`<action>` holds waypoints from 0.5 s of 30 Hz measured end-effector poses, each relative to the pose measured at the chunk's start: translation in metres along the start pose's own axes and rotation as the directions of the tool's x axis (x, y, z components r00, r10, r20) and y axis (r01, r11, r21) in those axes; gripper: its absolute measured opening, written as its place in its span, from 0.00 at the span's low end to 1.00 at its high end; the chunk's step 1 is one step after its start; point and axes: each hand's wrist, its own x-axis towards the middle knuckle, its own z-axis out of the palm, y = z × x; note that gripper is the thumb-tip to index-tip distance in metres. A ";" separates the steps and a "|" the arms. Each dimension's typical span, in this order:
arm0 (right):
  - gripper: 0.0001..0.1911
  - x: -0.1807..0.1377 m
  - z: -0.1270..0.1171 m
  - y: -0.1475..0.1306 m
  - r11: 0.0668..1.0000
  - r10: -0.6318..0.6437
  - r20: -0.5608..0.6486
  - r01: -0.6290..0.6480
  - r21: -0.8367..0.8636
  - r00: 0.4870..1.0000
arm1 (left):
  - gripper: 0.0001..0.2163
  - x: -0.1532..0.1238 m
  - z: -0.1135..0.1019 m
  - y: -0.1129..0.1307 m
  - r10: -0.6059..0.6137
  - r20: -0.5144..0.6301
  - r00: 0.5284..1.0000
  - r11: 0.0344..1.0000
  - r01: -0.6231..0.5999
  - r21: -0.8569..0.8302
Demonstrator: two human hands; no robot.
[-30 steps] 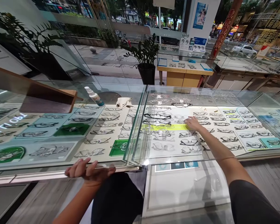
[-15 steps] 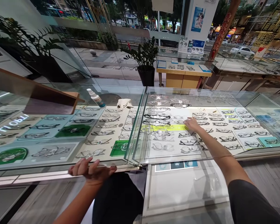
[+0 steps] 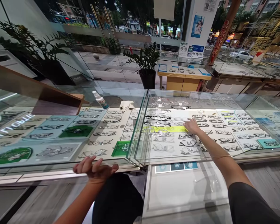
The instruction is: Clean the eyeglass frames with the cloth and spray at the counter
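My left hand (image 3: 95, 168) rests on the front edge of the left glass display case (image 3: 60, 166), fingers apart, holding nothing I can see. Toward the right case, my right hand (image 3: 191, 126) reaches out with loosely spread fingers and nothing visible in them. Just left of its fingertips is a faint, clear-framed pair of glasses (image 3: 178, 119). A dark-framed pair of glasses (image 3: 158, 118) sits farther left, above a yellow strip (image 3: 175, 128). Below the hand are more eyeglasses (image 3: 189, 143) in rows. I cannot tell whether the hand touches a surface.
On the left case stand a spray bottle (image 3: 100, 100) and a crumpled cloth (image 3: 127, 105). A brown wooden board (image 3: 58, 105) juts in from the left. Beyond the cases is a potted plant (image 3: 147, 77). A white drawer-like surface (image 3: 184, 189) lies below the right case.
The view has shifted slightly, so the cases sit a little lower and farther right. Both hands keep nearly the same places over the cases.
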 end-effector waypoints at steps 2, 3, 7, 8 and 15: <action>0.27 -0.009 -0.006 -0.016 1.000 0.009 -0.027 -0.009 -0.014 1.000 | 0.27 0.000 0.001 -0.001 0.000 -0.001 1.000 1.000 0.000 -0.001; 0.25 -0.016 -0.008 -0.028 1.000 0.006 -0.034 -0.007 -0.020 0.999 | 0.27 0.001 0.001 0.000 0.015 -0.008 1.000 1.000 -0.015 -0.001; 0.14 -0.061 0.001 -0.089 0.993 -0.120 0.068 0.121 -0.012 0.990 | 0.24 0.007 0.001 0.003 0.093 -0.039 0.995 0.996 -0.093 -0.005; 0.11 -0.078 0.005 -0.105 0.984 -0.175 0.127 0.176 0.006 0.976 | 0.24 0.008 0.001 0.003 0.099 -0.043 0.994 0.995 -0.099 -0.008; 0.21 -0.186 -0.040 -0.183 0.601 -0.796 0.411 0.668 0.439 0.445 | 0.20 0.005 -0.001 0.006 0.090 -0.050 0.995 0.996 -0.089 0.008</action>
